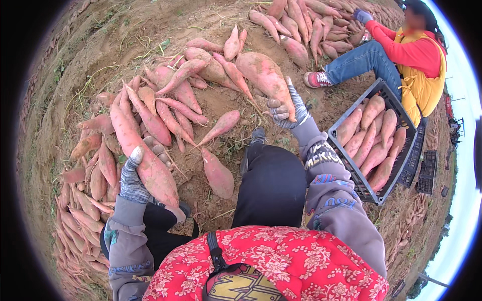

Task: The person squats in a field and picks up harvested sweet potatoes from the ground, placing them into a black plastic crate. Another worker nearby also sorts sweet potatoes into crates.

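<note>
My left hand (134,180), in a grey knit work glove with coated fingertips, grips a long, thick sweet potato (152,171) above the heap at the left. A broad sweet potato (263,73), smeared with soil, is held by its narrow end in my gloved right hand (288,109). Between my hands a pile of loose sweet potatoes (182,88) lies on the soil. Two more, a slim sweet potato (223,126) and a plump sweet potato (218,177), rest on the ground in front of my feet. Both gloves are partly hidden by what they hold.
To my right stands a black plastic crate (335,145) holding several sweet potatoes. Beyond it a person (418,56) in a yellow vest sits by another sweet potato heap (301,22), one gloved hand touching it. More black crates (427,171) stand farther right. A long row (81,233) runs down the left.
</note>
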The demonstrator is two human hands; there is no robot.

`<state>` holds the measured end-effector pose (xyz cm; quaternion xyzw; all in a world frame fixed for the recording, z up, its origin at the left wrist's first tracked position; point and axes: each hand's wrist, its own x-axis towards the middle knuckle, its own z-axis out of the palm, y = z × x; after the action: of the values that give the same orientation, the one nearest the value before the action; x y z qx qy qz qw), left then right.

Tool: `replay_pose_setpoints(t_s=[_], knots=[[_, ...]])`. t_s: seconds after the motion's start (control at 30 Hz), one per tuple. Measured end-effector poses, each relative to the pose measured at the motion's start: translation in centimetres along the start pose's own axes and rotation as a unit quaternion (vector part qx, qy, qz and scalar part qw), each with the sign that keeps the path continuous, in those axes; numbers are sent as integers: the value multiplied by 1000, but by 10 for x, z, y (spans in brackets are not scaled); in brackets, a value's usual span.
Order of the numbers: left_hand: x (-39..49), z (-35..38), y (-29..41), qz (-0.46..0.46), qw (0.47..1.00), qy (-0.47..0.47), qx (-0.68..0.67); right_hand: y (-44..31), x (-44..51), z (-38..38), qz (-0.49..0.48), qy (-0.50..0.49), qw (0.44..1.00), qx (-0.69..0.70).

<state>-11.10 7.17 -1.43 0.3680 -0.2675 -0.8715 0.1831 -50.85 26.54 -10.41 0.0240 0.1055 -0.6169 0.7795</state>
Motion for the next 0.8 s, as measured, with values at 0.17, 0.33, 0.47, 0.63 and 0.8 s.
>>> replay_pose_setpoints(t_s=[0.17,0.33,0.47,0.63,0.8], knots=[[-7,30,10,90,969,-222,-65,49,45,128,249,-166,952,-69],[-14,10,31,243,929,-247,-129,144,68,183,53,-122,913,-386],[-30,-19,31,260,926,-218,-164,179,70,201,-56,-58,953,-292],[-52,-41,17,179,961,-152,-145,196,60,171,-62,86,885,-453],[-58,-57,23,164,975,-81,-124,179,64,142,-5,189,851,-489]])
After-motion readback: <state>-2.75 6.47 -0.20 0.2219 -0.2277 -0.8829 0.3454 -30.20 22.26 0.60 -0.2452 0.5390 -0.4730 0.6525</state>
